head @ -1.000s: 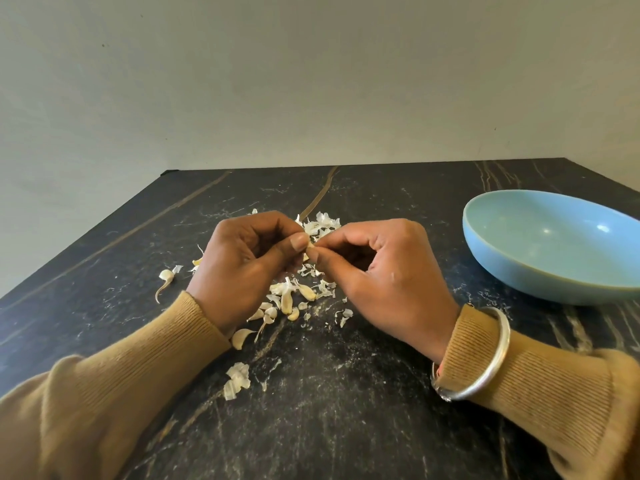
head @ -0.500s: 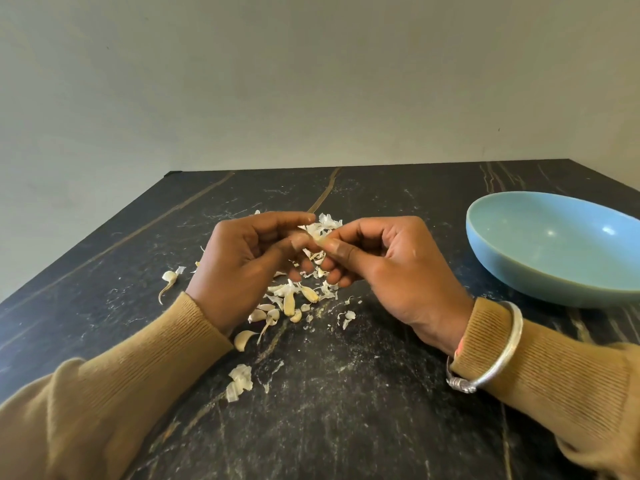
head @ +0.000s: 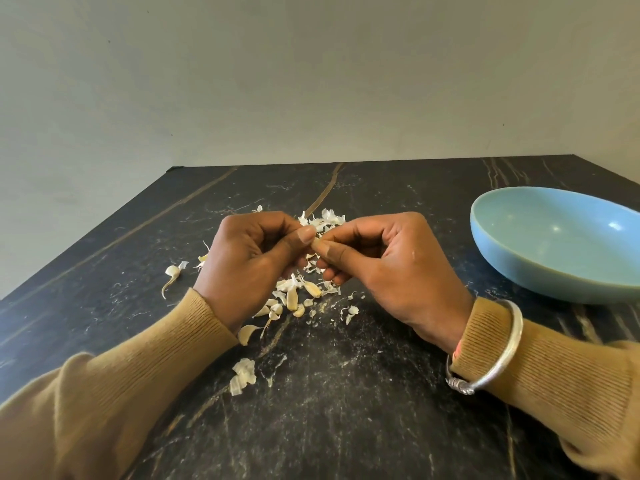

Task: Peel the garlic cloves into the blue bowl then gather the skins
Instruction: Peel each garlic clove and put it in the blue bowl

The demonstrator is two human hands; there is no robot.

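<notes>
We are pinching a garlic clove [head: 316,241] between the thumbs and forefingers of both hands at the centre of the frame; only a pale sliver of it is showing between the fingertips. Our left hand [head: 249,268] is curling closed around the clove from the left, thumb tip pressing on it, and our right hand [head: 388,265] is closing on it from the right, its other fingers folded under. Both hands are hovering just above the dark marble table [head: 346,410].

Directly beneath and behind the hands, loose garlic skins [head: 325,218] and a few more cloves [head: 292,297] are lying scattered on the table. One curled piece [head: 171,273] is sitting apart toward the left, and a flat flake of skin [head: 244,375] is lying lower down, near our left sleeve [head: 138,375].

We are wearing a silver bangle [head: 498,351] over the right cuff. The blue bowl [head: 561,244] is standing at the right edge of the frame, well apart from the hands, and we are seeing nothing inside the part of it that shows.
</notes>
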